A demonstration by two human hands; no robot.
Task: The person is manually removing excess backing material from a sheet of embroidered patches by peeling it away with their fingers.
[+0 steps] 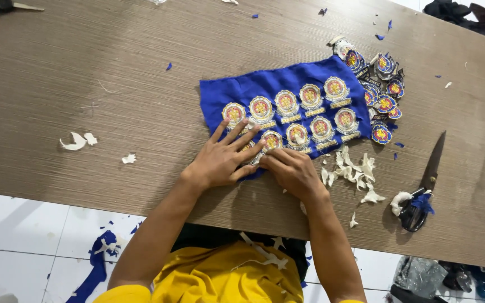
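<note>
A blue cloth (254, 88) with two rows of round embroidered badges (311, 95) lies on the brown wooden table (113, 84). My left hand (223, 157) rests flat on the cloth's near left corner, fingers spread over the lower-left badges. My right hand (293, 168) sits just to its right, fingers curled and pinching at a badge on the cloth's near edge. Exactly what the right fingers grip is hidden.
A pile of cut-out badges (380, 84) lies right of the cloth. White backing scraps (355, 171) lie beside my right hand. Scissors (425, 188) with wrapped handles lie at the right. More white scraps (78, 140) sit at the left. Blue cloth scraps lie on the tiled floor (23, 230).
</note>
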